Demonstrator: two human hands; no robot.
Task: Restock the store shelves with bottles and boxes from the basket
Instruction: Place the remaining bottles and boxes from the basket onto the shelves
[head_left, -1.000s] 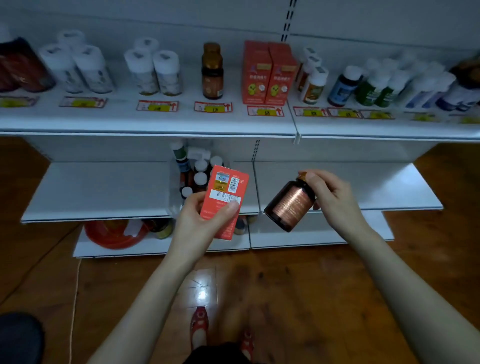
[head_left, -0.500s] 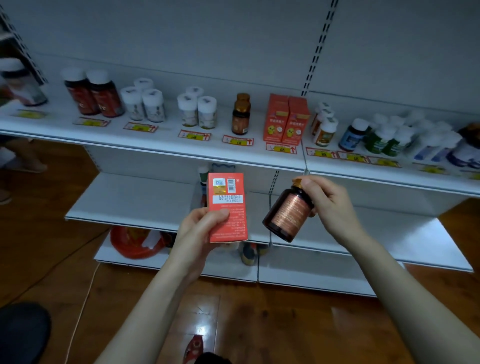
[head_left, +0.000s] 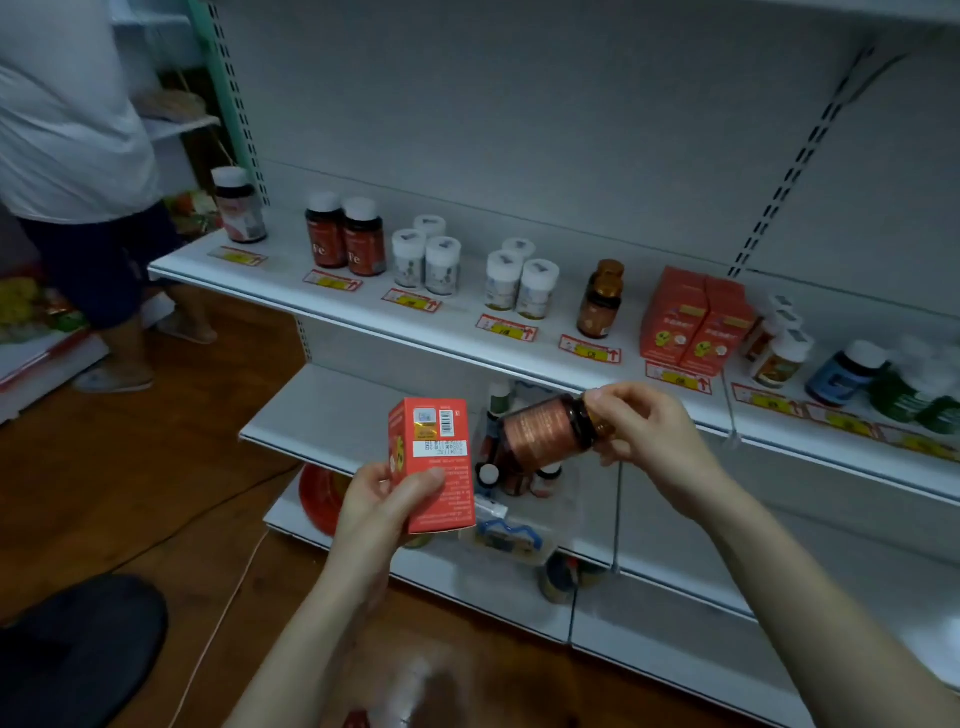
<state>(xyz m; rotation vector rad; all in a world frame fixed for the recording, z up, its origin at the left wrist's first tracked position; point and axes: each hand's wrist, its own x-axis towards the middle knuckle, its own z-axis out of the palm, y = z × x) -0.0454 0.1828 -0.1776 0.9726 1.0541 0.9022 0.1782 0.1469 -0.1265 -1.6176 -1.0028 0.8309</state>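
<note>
Fingers of left hand (head_left: 376, 501) wrap red box (head_left: 434, 457) — right hand (head_left: 649, 441) pinches tilted brown bottle (head_left: 540, 434) by its cap.

Upper shelf (head_left: 457, 319) above right hand (head_left: 644, 441): white-capped bottles (head_left: 441, 265), amber bottles (head_left: 600, 306), red boxes (head_left: 691, 325), price tags (head_left: 506, 328) along front edge. Lower shelf (head_left: 322, 410) behind left hand (head_left: 379, 499): clustered small bottles (head_left: 488, 474).

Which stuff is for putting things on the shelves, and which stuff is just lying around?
For the job:
- red box held in the left hand
- brown bottle held in the right hand
- top shelf, with shelved red boxes and shelved brown bottles

Just lying about:
- red round thing on the bottom shelf
- white cord on the floor
- another person at left
</note>
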